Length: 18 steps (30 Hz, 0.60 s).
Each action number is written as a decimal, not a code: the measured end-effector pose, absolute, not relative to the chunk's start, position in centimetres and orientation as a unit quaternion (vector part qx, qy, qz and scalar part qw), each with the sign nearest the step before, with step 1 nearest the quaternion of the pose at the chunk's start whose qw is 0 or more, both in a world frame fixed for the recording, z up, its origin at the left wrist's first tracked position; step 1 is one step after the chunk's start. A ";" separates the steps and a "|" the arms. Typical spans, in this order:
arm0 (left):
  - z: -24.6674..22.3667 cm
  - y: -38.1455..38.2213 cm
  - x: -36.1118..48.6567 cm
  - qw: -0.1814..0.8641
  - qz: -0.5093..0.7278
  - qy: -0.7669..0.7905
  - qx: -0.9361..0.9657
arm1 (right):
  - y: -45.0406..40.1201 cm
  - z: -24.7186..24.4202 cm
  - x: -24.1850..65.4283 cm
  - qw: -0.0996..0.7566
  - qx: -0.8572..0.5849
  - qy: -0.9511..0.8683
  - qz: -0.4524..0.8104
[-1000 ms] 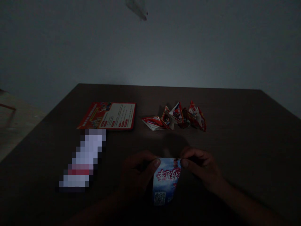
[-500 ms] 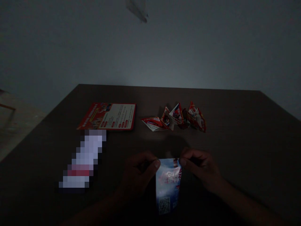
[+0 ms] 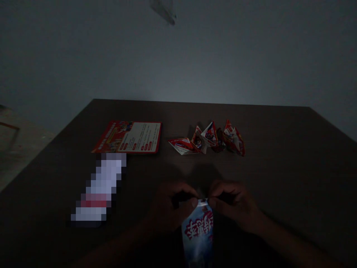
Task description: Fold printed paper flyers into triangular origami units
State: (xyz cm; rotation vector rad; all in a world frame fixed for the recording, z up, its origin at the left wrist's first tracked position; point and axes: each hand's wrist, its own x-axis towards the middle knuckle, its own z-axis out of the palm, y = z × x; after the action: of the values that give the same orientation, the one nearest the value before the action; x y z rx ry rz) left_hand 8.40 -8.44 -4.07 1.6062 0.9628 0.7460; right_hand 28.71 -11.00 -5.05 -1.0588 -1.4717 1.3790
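A glossy blue sheet [image 3: 198,234] with red and white printed characters hangs near the bottom centre, its lower end cut off by the frame. My left hand [image 3: 175,204] pinches its top edge on the left between thumb and fingers. On the right, my right hand [image 3: 232,203] pinches the same top edge, close beside the left fingertips. Beyond the hands lie several folded red and white paper shapes [image 3: 210,134], side by side on the dark table [image 3: 267,126].
A stack of red and white printed sheets [image 3: 139,137] lies at the back left. In front of it is a blurred-out bright phone-like object [image 3: 104,186]. A pale wall [image 3: 195,56] stands behind the table.
My two hands have moved closer together and slightly lower along the sheet's top edge. The sheet hangs lower, showing larger characters, and the square code is out of view.
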 end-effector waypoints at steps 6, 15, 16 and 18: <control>-3.6 -7.8 8.6 0.577 0.241 0.321 0.711 | -11.2 -4.8 28.1 0.368 -0.411 -0.641 0.534; -3.6 -7.3 8.4 0.612 0.245 0.426 0.619 | -10.9 -5.3 28.7 0.435 -0.453 -0.535 0.565; -3.7 -7.2 8.4 0.617 0.260 0.433 0.603 | -10.8 -5.4 28.9 0.448 -0.459 -0.511 0.572; -3.9 -6.9 8.3 0.624 0.293 0.447 0.570 | -10.5 -5.8 29.2 0.469 -0.459 -0.470 0.590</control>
State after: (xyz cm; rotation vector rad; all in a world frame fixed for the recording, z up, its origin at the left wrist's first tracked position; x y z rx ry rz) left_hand 8.32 -6.93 -3.90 1.3080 1.0256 0.6732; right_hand 29.23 -10.52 -5.77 -1.1264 -1.1514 1.4474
